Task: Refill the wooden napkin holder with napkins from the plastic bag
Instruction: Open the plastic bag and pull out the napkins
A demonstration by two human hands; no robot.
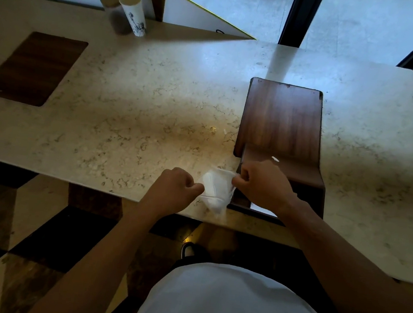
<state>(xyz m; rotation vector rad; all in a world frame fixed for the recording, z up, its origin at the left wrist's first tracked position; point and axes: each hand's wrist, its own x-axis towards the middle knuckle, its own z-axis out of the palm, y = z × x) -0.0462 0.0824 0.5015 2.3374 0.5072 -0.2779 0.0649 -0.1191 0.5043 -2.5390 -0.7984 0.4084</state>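
Observation:
A clear plastic bag (215, 191) with white napkins inside hangs just above the near edge of the marble counter (138, 113). My left hand (175, 187) pinches its left side and my right hand (263, 185) pinches its right top edge, both fists closed on the plastic. The dark wooden napkin holder (280, 123) stands directly to the right of the bag, partly behind my right hand. Its lid is flat on top, and a bit of white shows at its near bottom opening (262, 209).
Two paper cups (132, 13) lean together at the back left of the counter. A dark wooden panel (33, 68) lies inset on the left. A white board with a gold edge (202, 15) stands at the back by the windows. The patterned floor shows below the counter's edge.

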